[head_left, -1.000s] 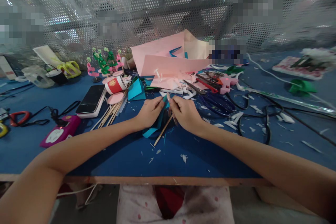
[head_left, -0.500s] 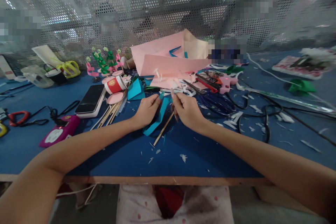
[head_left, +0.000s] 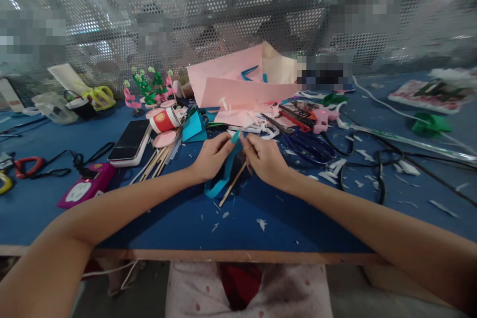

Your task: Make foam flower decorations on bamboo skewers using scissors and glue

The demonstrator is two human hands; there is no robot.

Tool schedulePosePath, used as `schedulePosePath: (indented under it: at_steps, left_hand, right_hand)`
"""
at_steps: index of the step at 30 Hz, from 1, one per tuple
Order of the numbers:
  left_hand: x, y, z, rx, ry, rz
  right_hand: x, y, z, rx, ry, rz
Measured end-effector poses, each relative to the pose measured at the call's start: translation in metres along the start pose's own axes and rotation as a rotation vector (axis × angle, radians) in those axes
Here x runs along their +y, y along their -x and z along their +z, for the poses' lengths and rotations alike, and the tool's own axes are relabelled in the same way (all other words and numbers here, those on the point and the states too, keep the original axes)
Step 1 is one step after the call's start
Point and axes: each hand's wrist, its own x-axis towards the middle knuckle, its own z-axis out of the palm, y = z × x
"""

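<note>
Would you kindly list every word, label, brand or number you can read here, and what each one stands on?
Nothing reads with certainty.
Red-and-white cup: the marks in its round yellow emblem are too small and blurred.
Purple case: its small pale label is too blurred.
Phone: dark screen, no text visible.

Bent turq. paper strip (head_left: 219,187) beside slanted wooden stick (head_left: 231,186), over blue tbl (head_left: 149,233).
</note>
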Motion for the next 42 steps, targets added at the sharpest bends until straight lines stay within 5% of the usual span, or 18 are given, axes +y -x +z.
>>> schedulePosePath:
  at_steps: [16, 33, 42]
  left_hand:
    - [0.005, 0.002, 0.000, 0.040, -0.228, 0.072]
    - [0.003, 0.003, -0.001, 0.037, -0.196, 0.082]
    - [0.008, 0.004, -0.001, 0.059, -0.236, 0.067]
  right_hand:
    - [-0.005, 0.002, -0.002, 0.019, -0.057, 0.024]
    - [0.002, -0.001, 0.002, -0.272, -0.619, 0.136]
    - [0.006, -0.004, 0.004, -0.246, -0.559, 0.053]
